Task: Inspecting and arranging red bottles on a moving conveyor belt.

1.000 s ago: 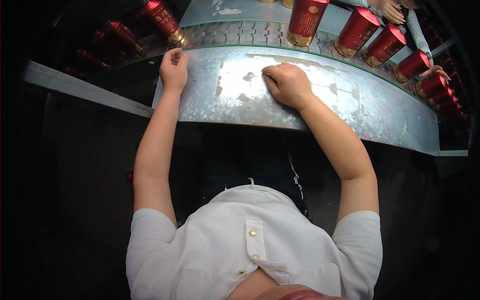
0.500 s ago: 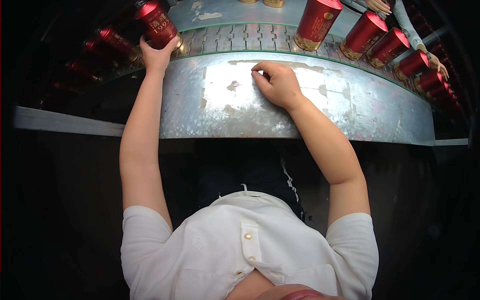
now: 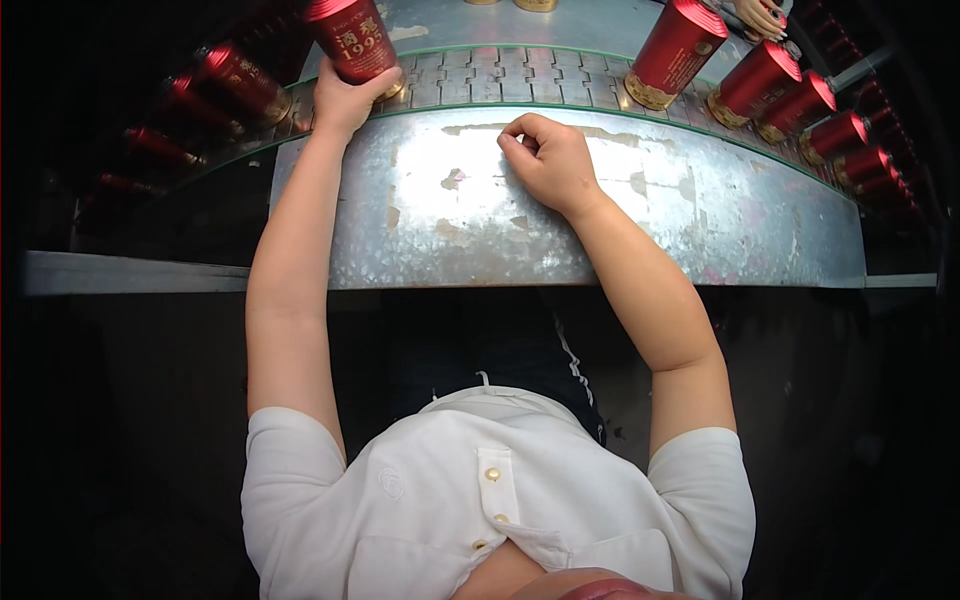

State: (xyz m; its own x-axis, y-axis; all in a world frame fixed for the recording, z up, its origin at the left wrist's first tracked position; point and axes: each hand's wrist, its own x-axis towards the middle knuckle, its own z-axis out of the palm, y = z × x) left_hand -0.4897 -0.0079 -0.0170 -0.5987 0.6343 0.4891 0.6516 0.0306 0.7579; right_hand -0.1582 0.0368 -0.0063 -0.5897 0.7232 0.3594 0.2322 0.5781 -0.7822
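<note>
My left hand (image 3: 347, 104) has its thumb and fingers wrapped round the lower part of a red bottle (image 3: 352, 45) with gold lettering and a gold base. That bottle is upright on the slatted conveyor (image 3: 480, 75), its top cut off by the picture's upper edge. My right hand (image 3: 548, 160) rests on the bare metal ledge (image 3: 700, 215) in front of the conveyor, its fingers curled in loosely and nothing visible in them. A second red bottle (image 3: 676, 50) stands on the belt to the right, apart from both hands.
Several more red bottles line the conveyor at the left (image 3: 240, 85) and at the right (image 3: 757, 85). Another person's hand (image 3: 762, 18) is at the bottles on the far right. A green rail (image 3: 560, 107) runs along the belt's near edge. Two gold bases (image 3: 535, 4) show at the top.
My left hand and the bottle in it have moved right along the conveyor. The bottles on the right have also shifted right. My right hand has barely moved.
</note>
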